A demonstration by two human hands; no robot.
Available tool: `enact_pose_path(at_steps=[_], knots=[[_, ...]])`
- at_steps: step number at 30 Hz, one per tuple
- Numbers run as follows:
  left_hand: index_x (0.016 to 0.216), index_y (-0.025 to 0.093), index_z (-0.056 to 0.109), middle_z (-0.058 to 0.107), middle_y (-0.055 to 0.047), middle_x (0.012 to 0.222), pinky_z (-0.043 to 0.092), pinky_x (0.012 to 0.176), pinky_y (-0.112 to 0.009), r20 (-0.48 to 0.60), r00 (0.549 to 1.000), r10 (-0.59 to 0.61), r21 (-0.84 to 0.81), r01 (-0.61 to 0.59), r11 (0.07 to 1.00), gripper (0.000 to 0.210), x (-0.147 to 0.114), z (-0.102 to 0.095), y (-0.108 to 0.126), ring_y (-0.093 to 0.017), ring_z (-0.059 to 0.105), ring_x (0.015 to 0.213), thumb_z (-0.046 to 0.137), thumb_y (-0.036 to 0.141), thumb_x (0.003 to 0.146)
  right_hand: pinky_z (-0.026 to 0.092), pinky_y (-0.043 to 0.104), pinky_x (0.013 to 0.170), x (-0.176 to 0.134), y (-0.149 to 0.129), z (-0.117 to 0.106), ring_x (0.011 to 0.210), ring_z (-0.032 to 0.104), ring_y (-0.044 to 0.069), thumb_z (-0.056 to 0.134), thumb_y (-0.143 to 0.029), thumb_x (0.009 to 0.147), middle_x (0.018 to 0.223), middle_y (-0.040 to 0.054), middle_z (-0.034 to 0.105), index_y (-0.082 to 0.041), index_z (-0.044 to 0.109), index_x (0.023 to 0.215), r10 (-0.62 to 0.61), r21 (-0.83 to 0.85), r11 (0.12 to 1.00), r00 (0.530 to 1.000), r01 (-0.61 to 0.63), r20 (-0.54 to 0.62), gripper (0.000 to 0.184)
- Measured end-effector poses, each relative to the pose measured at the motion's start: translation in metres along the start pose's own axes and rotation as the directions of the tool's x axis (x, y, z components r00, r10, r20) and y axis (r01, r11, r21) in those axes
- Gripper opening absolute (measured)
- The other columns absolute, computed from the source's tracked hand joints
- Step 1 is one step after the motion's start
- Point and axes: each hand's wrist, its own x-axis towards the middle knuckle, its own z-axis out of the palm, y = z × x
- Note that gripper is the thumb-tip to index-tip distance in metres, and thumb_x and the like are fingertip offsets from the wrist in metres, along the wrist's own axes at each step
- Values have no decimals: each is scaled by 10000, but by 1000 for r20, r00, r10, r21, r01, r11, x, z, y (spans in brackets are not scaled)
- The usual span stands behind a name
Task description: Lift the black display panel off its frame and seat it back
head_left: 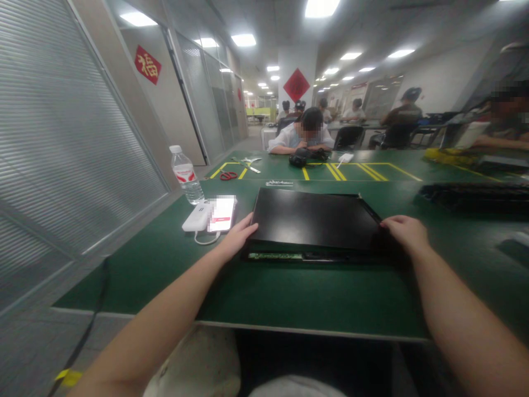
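A flat black screen panel (309, 218) is held at its two sides over the green table. My left hand (239, 236) grips its left edge, with the thumb on top and the fingers along the side. At the right edge, my right hand (407, 231) pinches the panel's corner between thumb and fingers. Under the panel lies a black frame (343, 258), mostly hidden by it. A narrow green circuit board (276, 256) shows along the frame's near side. Whether the panel rests on the frame or is slightly lifted, I cannot tell.
Left of the panel are a white power bank (195, 218), a lit phone (223, 214) cabled to it, and a water bottle (187, 175). Red-handled scissors (228, 176) lie farther back. Dark stacked parts (467, 196) stand right. A person (303, 132) leans on the far edge.
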Motion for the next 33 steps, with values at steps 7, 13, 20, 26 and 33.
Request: enact_pose_path(at_steps=[7,13,20,26,33], knots=[[1244,277,880,803,-97,1516,281,1434,-539,39,999,35,78,-38,996,422,0,0,1,-405,505,1672,892,410,844,545,408,794,-7,-10,-7,778,668,271,776,-300,786,832,111,782,-229,826,778,38,-19,999,999,-37,34,88],[1297,283,868,636,-104,1708,251,1450,-527,-42,999,34,238,-23,971,458,6,-5,-7,-418,376,1741,886,396,853,534,408,826,-15,-20,-12,823,672,280,762,-280,829,882,122,796,-229,823,767,45,-40,998,997,-43,54,101],[1315,248,861,535,-160,1755,332,1428,-556,-46,998,37,405,-15,914,486,12,-11,-19,-464,398,1720,900,366,845,542,392,840,-15,-20,-11,830,683,272,746,-289,806,876,104,799,-222,843,801,22,-65,998,999,-20,39,118],[1459,190,790,479,-190,1795,289,1445,-524,22,1000,-14,627,-3,779,553,14,-11,-18,-407,391,1737,775,395,945,520,370,821,-12,-21,-14,882,706,287,734,-318,832,921,108,810,-232,839,807,64,-78,995,995,-58,77,137],[1395,155,812,527,-225,1750,325,1429,-539,21,1000,2,717,-16,696,533,14,-7,-19,-418,441,1708,724,498,997,507,376,805,-11,-18,-9,818,656,269,762,-329,800,858,86,789,-247,817,746,70,-58,996,997,-68,27,113]])
